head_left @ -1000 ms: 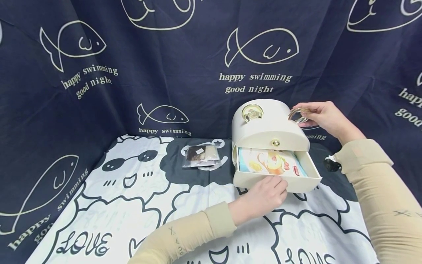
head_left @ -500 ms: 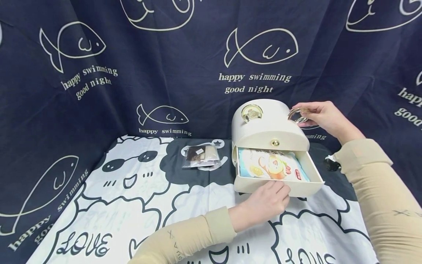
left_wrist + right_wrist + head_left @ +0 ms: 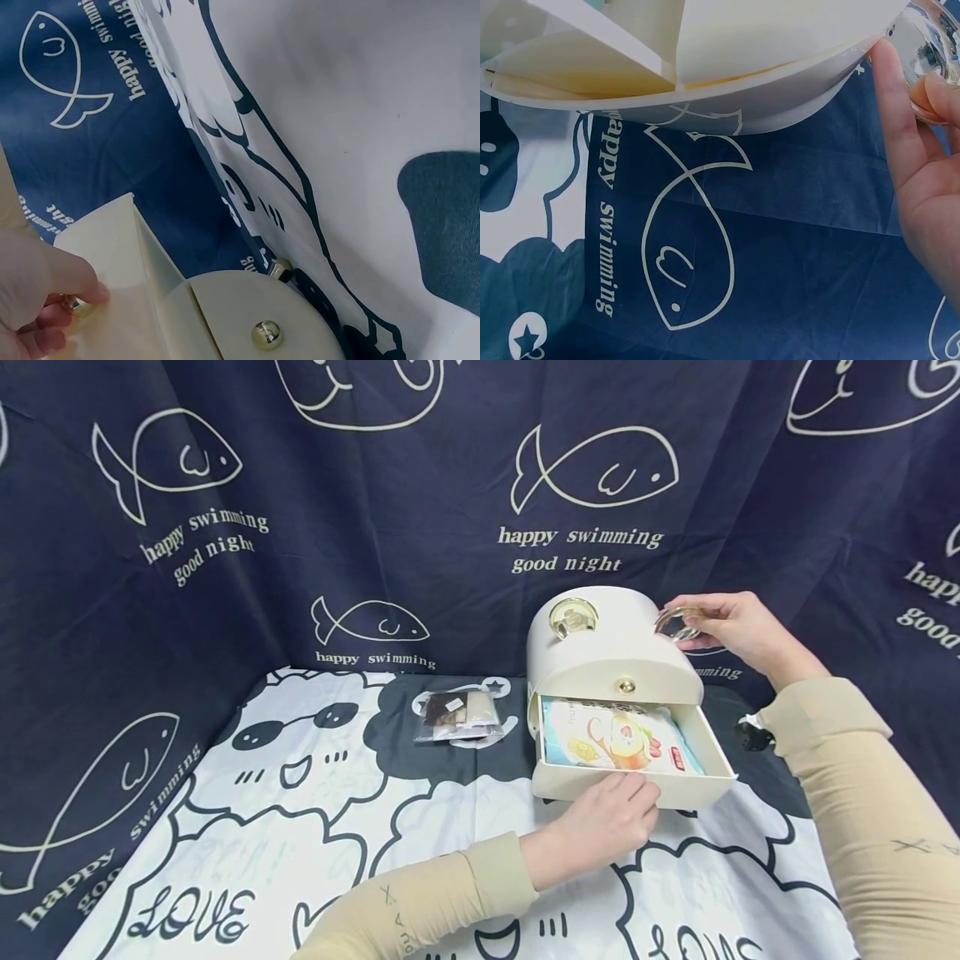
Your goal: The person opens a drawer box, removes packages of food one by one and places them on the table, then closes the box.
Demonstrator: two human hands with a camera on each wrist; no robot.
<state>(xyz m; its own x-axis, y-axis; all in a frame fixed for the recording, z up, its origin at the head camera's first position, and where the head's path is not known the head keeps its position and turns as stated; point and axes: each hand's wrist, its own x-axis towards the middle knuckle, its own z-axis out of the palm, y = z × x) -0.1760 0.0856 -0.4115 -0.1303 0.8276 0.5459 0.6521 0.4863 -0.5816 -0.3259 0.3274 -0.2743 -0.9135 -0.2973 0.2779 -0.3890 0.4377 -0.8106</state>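
Observation:
A cream storage box (image 3: 600, 652) with a rounded top stands on the right of the table in the head view. Its lower drawer (image 3: 558, 783) is pulled out toward me and holds a blue and white food packet (image 3: 626, 739) with printed fruit. My left hand (image 3: 603, 822) pinches the gold knob (image 3: 77, 305) on that drawer's front, as the left wrist view shows. With thumb and fingers my right hand (image 3: 731, 620) grips a shiny gold round ear (image 3: 670, 625) on the box's right side. The upper drawer's gold knob (image 3: 626, 686) is untouched.
Left of the box lies a clear plastic packet (image 3: 459, 712) with dark and pale contents. A white patterned cloth (image 3: 315, 827) covers the table, and a dark blue fish-print curtain (image 3: 450, 485) hangs behind. The box's other gold ear (image 3: 573, 617) faces up on the left.
The lower drawer has come slightly farther out toward me, my left hand moving with it, and the food packet inside has shifted forward too. My right hand has stayed on the gold ear.

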